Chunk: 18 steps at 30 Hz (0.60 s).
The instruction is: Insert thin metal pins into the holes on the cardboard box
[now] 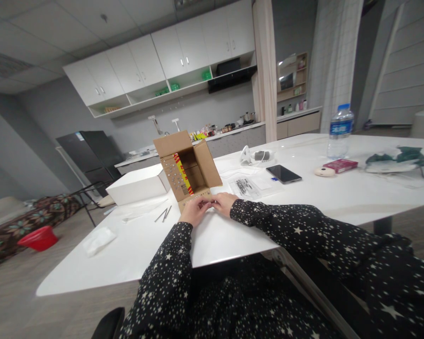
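sleeves [268, 221]: long, black, white star print | lap: same starred fabric | hands bare

cardboard box [192, 167]: brown corrugated card, matt, with a glossy red-yellow strip inside
table [339, 193]: white top, smooth, slightly glossy
white box [137, 184]: smooth matt card
water bottle [339, 131]: clear plastic
phone [283, 173]: glossy black glass
sleeves [169, 268]: soft dark cloth, star-printed

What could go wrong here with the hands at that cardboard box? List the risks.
1. The cardboard box stands with its flaps open and both hands, left hand and right hand, press at its near flap; a push might tip it back against the white box.
2. Two thin metal pieces lie loose beside the left hand and could be brushed toward the table edge.
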Each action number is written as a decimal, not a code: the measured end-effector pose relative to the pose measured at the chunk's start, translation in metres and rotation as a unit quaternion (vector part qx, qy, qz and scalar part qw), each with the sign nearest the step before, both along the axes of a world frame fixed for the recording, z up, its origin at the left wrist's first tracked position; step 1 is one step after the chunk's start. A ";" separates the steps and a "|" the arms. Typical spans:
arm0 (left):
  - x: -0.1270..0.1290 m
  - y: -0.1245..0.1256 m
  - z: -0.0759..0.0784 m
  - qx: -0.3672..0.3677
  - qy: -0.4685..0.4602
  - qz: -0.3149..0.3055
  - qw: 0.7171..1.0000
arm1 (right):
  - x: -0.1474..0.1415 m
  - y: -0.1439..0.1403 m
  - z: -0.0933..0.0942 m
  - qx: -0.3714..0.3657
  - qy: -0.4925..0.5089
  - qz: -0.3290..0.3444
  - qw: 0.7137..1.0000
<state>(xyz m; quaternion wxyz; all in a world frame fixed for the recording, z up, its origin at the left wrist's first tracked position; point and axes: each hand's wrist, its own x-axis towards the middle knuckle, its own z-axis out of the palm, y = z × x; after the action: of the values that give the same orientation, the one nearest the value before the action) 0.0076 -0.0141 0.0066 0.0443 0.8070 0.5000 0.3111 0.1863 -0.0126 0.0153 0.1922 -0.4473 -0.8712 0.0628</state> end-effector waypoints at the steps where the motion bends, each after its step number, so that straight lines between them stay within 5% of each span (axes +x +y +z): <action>1: 0.001 -0.001 0.001 0.006 0.000 -0.002 1.000 | 0.000 -0.001 0.001 0.000 0.001 0.002 1.000; 18: 0.001 0.001 -0.001 0.054 -0.096 0.066 0.992 | -0.003 0.004 -0.010 -0.003 -0.027 -0.014 1.000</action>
<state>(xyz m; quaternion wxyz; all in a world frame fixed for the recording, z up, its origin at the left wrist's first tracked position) 0.0082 -0.0133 0.0055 0.0280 0.7401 0.5278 0.4159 0.1833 -0.0091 0.0052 0.1684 -0.4614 -0.8696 0.0508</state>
